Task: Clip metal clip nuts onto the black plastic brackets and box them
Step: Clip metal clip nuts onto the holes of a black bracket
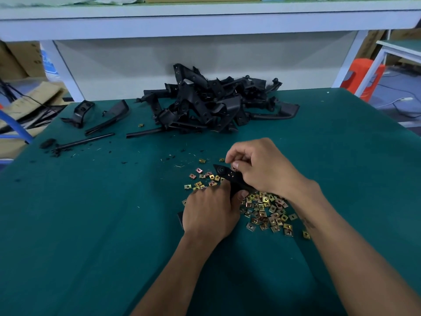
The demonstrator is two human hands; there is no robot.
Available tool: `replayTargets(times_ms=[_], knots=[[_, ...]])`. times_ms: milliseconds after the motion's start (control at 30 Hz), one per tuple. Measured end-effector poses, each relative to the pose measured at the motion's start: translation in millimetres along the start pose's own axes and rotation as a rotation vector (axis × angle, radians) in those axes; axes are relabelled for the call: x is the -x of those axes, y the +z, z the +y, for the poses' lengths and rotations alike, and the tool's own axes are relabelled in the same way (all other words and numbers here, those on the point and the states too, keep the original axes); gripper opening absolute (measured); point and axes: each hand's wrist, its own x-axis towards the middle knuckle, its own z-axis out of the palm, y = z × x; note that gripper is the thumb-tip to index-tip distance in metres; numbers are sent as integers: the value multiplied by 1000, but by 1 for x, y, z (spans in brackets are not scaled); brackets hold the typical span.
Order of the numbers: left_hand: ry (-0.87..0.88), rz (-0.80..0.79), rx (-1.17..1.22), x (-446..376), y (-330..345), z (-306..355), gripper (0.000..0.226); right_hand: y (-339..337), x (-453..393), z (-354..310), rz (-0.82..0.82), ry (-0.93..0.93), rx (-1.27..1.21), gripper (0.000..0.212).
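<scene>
My left hand grips the near end of a black plastic bracket held just above the green table. My right hand curls over the bracket's middle, thumb and fingers pinching at a small metal clip nut that is mostly hidden under them. The bracket's pointed far tip sticks out to the upper left. Several brass-coloured clip nuts lie scattered on the mat under and to the right of both hands. A big pile of black brackets sits at the back of the table.
Two loose black brackets and thin black strips lie at the back left, with plastic crumbs around them. One stray clip nut rests near the pile. A white shelf frame rises behind the green table. No box is in view.
</scene>
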Motion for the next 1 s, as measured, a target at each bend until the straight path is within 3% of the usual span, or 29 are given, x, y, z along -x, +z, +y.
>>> replayTargets(times_ms=[233, 433, 500, 1000], knots=[[15, -21, -17, -1, -4, 2, 45, -3, -1, 0, -19, 71, -106, 23], [-4, -37, -28, -1, -3, 2, 41, 15, 19, 5, 173, 427, -861, 18], [-15, -49, 23, 0, 0, 1, 40, 20, 24, 5, 230, 494, -992, 16], [19, 4, 31, 1, 1, 1, 41, 45, 35, 11, 370, 405, -946, 10]])
